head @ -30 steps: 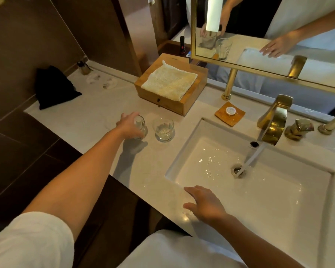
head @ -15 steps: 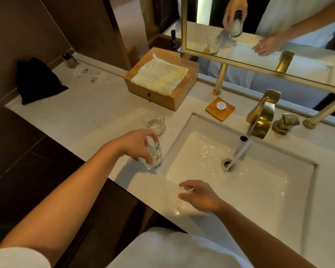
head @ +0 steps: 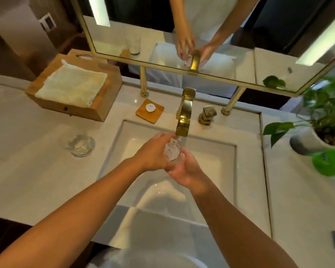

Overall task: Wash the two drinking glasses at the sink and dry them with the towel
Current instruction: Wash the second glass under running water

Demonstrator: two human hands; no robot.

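Note:
Over the white sink (head: 217,151), one drinking glass (head: 172,151) sits under the running gold faucet (head: 185,117), water splashing into it. My left hand (head: 153,153) wraps its left side and my right hand (head: 184,171) cups it from below and the right. The second glass (head: 81,145) stands upright on the counter left of the sink, apart from both hands. A folded cream towel (head: 72,87) lies on top of a wooden box (head: 97,113) at the back left.
A small wooden coaster with a round cap (head: 150,110) sits behind the sink beside the faucet handle (head: 207,115). A potted green plant (head: 321,132) stands on the counter at the right. A gold-framed mirror (head: 182,60) hangs above.
My left hand carried the glass from the counter's edge to under the faucet stream. My right hand rose from the sink's front rim and closed on the glass. The view swung right.

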